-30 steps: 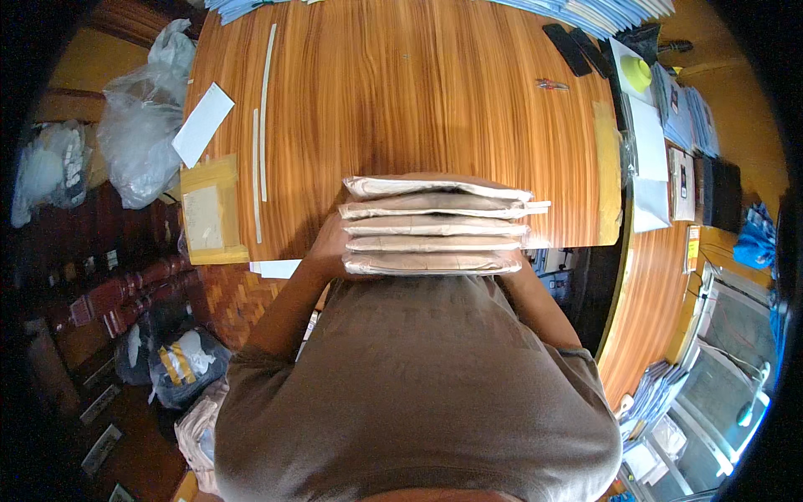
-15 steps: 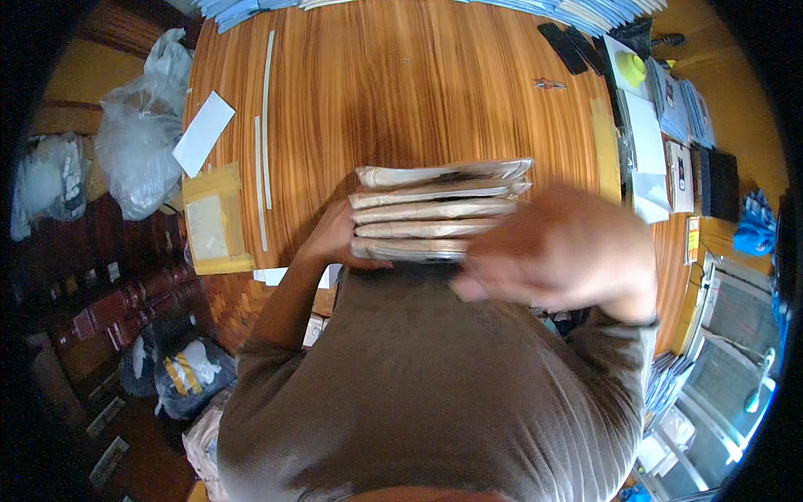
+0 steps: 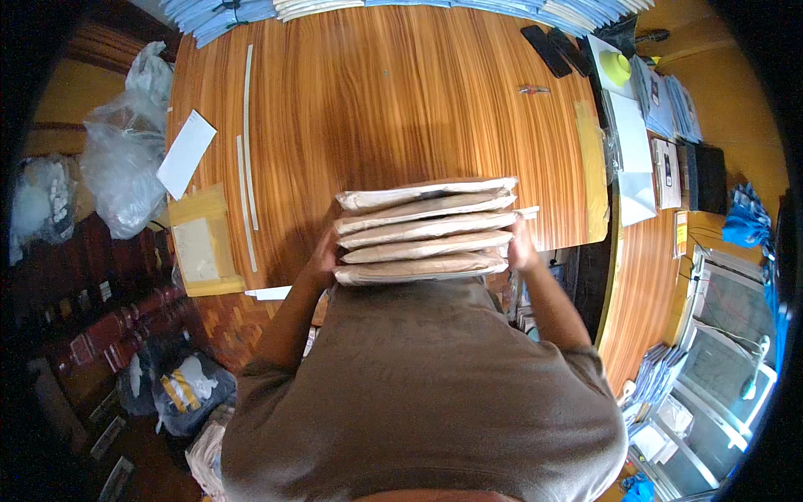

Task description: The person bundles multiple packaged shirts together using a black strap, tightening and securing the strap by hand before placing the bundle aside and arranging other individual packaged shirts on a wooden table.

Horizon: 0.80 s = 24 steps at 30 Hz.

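A row of several flat, cream-coloured packets point(image 3: 428, 235) in clear plastic is at the near edge of the wooden table, in front of my body. They look like folded cloth packs, lined up one behind another with their edges facing up. My left hand point(image 3: 325, 253) is closed against the left end of the row, its fingers partly hidden by the packets. At the right end my right hand point(image 3: 523, 247) grips the same row, its fingers partly out of sight. The packets are squeezed between both hands.
Stacks of blue and cream packets point(image 3: 401, 15) line the far table edge. Two dark phone-like slabs point(image 3: 545, 52) and a small red-handled tool point(image 3: 533, 89) lie at the far right. A white card point(image 3: 186, 154) rests at the left edge, near clear plastic bags point(image 3: 125, 167).
My right hand, blurred over the near right corner of the packets before, has come down onto their right end. My left hand stays at the left end. The whole view has shifted slightly.
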Motion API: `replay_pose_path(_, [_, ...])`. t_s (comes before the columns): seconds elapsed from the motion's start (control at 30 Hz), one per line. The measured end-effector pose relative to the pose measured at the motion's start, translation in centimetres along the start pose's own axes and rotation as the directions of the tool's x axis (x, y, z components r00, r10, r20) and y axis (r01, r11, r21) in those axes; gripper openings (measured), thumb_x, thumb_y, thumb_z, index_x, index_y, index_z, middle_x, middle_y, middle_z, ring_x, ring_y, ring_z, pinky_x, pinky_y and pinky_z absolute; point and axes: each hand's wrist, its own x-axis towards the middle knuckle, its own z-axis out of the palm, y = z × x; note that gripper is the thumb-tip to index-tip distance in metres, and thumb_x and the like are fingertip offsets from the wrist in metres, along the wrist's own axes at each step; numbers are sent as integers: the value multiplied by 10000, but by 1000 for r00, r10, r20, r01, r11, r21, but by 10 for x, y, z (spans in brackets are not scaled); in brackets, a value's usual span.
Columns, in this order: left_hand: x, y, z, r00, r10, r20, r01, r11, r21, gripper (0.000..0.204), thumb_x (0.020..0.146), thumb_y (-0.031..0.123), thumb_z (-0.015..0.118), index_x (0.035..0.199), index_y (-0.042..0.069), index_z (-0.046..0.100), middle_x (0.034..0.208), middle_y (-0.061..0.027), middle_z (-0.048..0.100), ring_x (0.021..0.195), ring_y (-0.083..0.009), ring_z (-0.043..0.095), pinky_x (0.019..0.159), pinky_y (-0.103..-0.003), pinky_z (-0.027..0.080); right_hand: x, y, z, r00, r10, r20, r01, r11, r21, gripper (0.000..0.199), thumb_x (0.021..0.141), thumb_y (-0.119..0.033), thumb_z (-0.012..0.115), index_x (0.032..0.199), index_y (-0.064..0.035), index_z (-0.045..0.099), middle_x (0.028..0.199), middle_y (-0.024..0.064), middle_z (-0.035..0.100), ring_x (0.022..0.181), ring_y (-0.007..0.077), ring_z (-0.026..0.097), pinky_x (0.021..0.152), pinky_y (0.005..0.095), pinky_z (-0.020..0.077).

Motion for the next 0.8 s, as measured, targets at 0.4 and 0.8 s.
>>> replay_pose_path(0.4, [47, 108, 87, 908, 296, -298, 101, 535, 839, 846, 890, 783, 567, 1277, 38, 664, 1095, -192, 756, 1050, -293, 739, 915, -486, 579, 44, -93, 83, 956, 31, -291, -161, 886, -435, 731, 945, -607, 615, 1146, 94, 674, 988, 310, 719, 977, 434, 724, 886, 483, 567])
replay_pose_path(0.8, [62, 70, 35, 975, 77, -209, 83, 744, 663, 778, 1021, 608, 546, 1407, -67, 555, 1360, -198, 643, 1264, -267, 598, 1090, -376, 439, 62, -64, 66, 837, 527, -147, -517, 673, -529, 1093, 883, -891, 390, 1195, 115, 680, 958, 325, 724, 1065, 448, 705, 1020, 555, 498])
